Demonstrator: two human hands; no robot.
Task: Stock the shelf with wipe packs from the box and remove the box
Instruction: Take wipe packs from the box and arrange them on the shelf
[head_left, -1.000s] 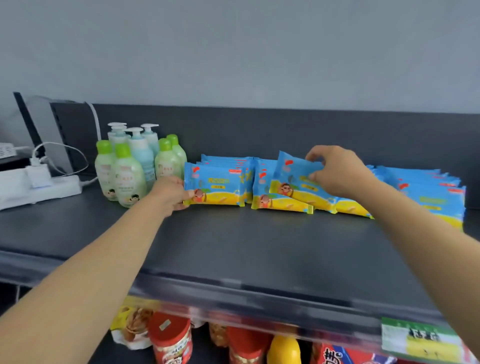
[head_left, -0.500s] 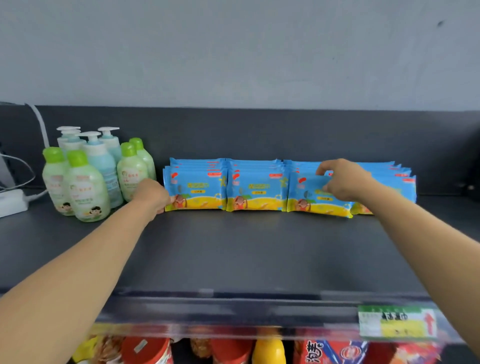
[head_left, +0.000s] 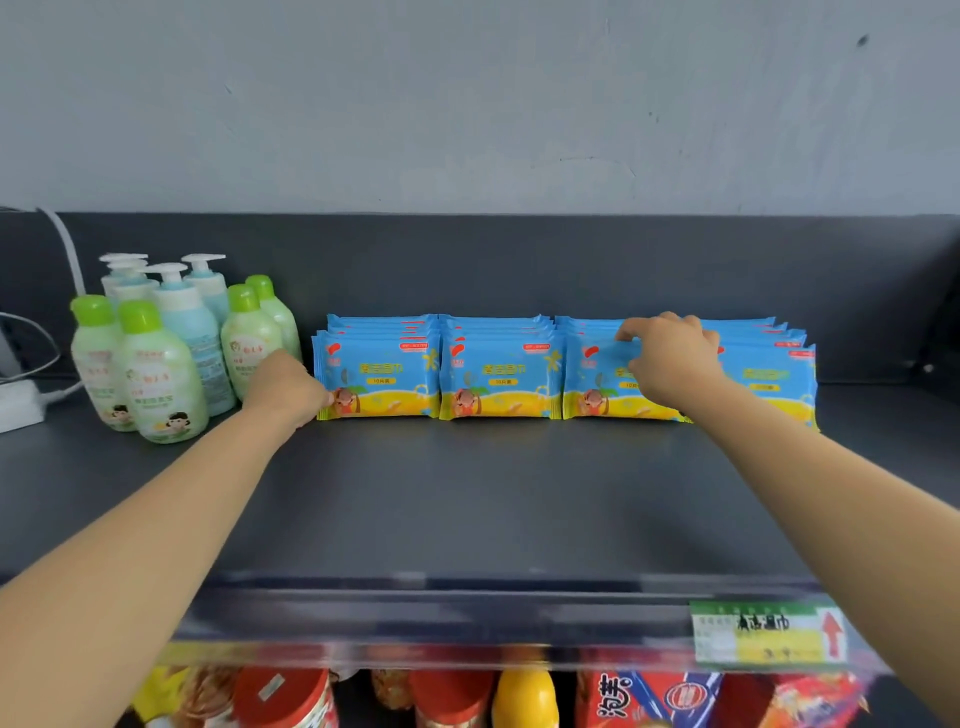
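Blue and yellow wipe packs stand upright in rows along the back of the dark shelf (head_left: 498, 499). My left hand (head_left: 288, 389) is at the left end of the rows, its thumb on the lower left corner of the leftmost front wipe pack (head_left: 382, 376); its fingers are hidden behind that edge. My right hand (head_left: 670, 358) reaches over the third row and pinches the top edge of its front wipe pack (head_left: 597, 382). A second row (head_left: 501, 376) stands between them and a fourth row (head_left: 769, 379) to the right. No box is in view.
Several green and blue pump bottles (head_left: 171, 353) stand left of the packs, close to my left hand. A white power strip (head_left: 18, 408) with cables lies at the far left. A price tag (head_left: 769, 631) hangs on the shelf's front rail, with jars and packets below.
The tilted packs have been pushed upright and squared into even rows. My right hand has shifted from the pack's face up to its top edge; my left hand stays at the left end.
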